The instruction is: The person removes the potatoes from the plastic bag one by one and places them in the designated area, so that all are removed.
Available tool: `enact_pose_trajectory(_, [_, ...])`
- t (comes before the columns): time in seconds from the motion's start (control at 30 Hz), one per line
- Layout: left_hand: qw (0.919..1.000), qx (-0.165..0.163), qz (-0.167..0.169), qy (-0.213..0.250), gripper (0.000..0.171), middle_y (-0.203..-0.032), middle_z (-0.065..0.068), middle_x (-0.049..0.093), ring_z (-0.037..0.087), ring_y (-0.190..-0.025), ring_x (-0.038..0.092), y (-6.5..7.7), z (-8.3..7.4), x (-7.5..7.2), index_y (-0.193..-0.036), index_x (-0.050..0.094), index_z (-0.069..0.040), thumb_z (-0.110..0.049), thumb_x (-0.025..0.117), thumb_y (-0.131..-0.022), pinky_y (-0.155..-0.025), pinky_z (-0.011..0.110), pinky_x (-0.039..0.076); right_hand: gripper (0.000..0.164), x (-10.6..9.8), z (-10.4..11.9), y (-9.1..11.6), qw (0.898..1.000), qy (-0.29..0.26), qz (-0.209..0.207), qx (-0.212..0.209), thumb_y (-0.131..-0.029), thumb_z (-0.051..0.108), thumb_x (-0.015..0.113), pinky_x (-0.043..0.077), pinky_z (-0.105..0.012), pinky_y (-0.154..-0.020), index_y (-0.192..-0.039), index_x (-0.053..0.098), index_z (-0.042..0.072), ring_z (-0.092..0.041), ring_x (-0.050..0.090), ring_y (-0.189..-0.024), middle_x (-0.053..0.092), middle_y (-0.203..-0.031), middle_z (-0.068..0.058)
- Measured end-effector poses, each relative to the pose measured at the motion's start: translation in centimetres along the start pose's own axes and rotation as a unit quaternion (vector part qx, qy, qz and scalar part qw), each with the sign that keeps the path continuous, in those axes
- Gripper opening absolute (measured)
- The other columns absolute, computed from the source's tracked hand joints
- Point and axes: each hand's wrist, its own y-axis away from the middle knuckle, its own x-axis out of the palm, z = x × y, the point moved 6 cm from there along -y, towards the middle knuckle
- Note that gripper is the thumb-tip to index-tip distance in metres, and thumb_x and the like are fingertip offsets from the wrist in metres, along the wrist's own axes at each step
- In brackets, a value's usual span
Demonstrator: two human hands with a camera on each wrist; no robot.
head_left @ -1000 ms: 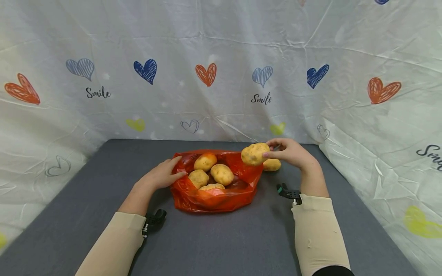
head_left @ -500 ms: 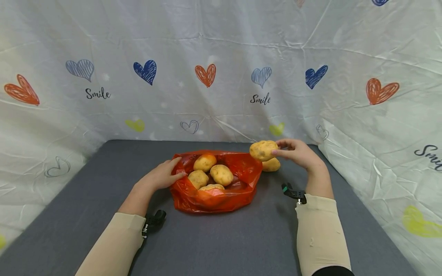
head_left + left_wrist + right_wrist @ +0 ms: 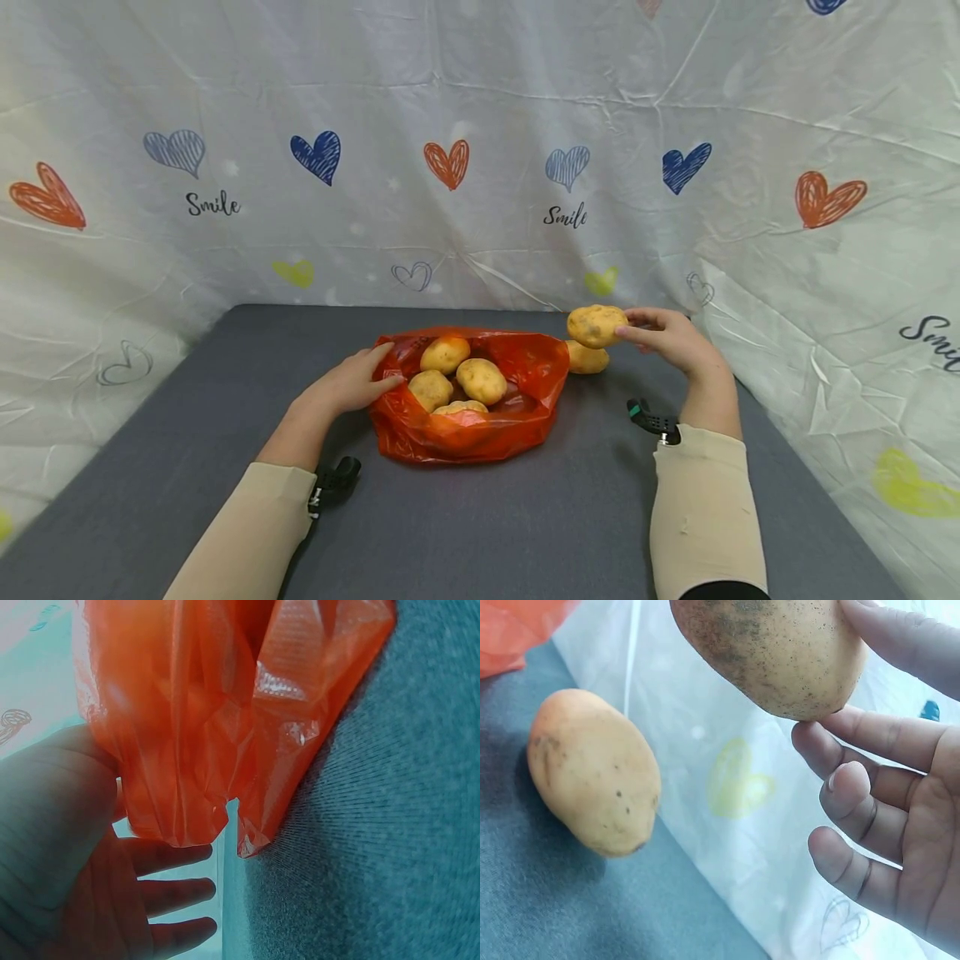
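Nearest, two beige sleeves [image 3: 243, 529] are seen reaching forward over the dark grey tabletop [image 3: 480, 529], and a small black device [image 3: 333, 483] is worn at each cuff. Beyond them a red plastic bag [image 3: 465, 437] is set on the table, its mouth spread upward. Four potatoes are shown inside: the front potato [image 3: 460, 407] is partly hidden by the near wall, the left potato [image 3: 431, 389] and the middle potato [image 3: 482, 381] are placed behind it, and the rear potato [image 3: 445, 354] is shaded by the far side.

The left hand [image 3: 356, 382] is rested against the bag's left rim, with the thumb laid over the edge. In the left wrist view three fingers are held straight and spread apart; whether the plastic is pinched cannot be told.

At the bag's right side, a loose potato [image 3: 587, 360] is left on the tabletop, partly covered in the head view. Above it a raised potato [image 3: 596, 326] is held clear of the table by the right hand [image 3: 667, 333]: its end is gripped between thumb and fingertips, while the lower fingers are bent away from it.

Farthest back, the table is bordered by a creased white sheet [image 3: 487, 83], printed with hearts and "Smile".
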Motion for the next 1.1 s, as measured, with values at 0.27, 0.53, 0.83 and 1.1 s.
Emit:
enact_pose_trajectory(0.27, [1.0000,0.000,0.001,-0.003,0.077,-0.157,0.033,0.033,0.052,-0.144,0.031,0.0,0.0,0.1,-0.160,0.029,-0.001,-0.044,0.059,-0.103,-0.115,0.067,0.026,0.073,-1.2,-1.5,0.5,0.999,0.029,-0.021,0.009,-0.098,0.050,0.067,0.050,-0.036,-0.087,-0.148,0.051,-0.001,-0.027,0.057,-0.097,0.061,-0.129,-0.019])
enact_pose_trajectory(0.53, [1.0000,-0.002,0.006,0.000,0.079,-0.157,0.033,0.034,0.052,-0.144,0.031,0.0,0.1,0.2,-0.160,0.029,-0.001,-0.046,0.059,-0.103,-0.115,0.066,0.026,0.082,-2.0,-2.9,1.4,0.999,0.034,-0.015,0.037,-0.098,0.055,0.064,0.047,-0.049,-0.097,-0.153,0.043,-0.002,-0.033,0.056,-0.108,0.055,-0.138,-0.023])
enact_pose_trajectory(0.83, [1.0000,0.000,0.008,-0.003,0.080,-0.156,0.033,0.035,0.051,-0.143,0.033,-0.2,0.2,0.3,-0.160,0.030,-0.001,-0.048,0.059,-0.102,-0.114,0.067,0.027,0.093,-2.2,-4.7,1.7,0.997,0.022,-0.010,0.073,-0.096,0.062,0.062,0.041,-0.059,-0.107,-0.157,0.035,-0.003,-0.048,0.052,-0.127,0.045,-0.151,-0.029])
enact_pose_trajectory(1.1, [0.9999,0.005,0.010,-0.003,0.078,-0.155,0.034,0.035,0.052,-0.143,0.033,-0.2,0.1,0.4,-0.160,0.030,0.000,-0.046,0.059,-0.103,-0.114,0.066,0.028,0.094,-2.0,-6.5,1.7,0.996,0.016,0.006,0.090,-0.098,0.060,0.060,0.040,-0.059,-0.109,-0.157,0.031,-0.006,-0.052,0.048,-0.132,0.038,-0.155,-0.032])
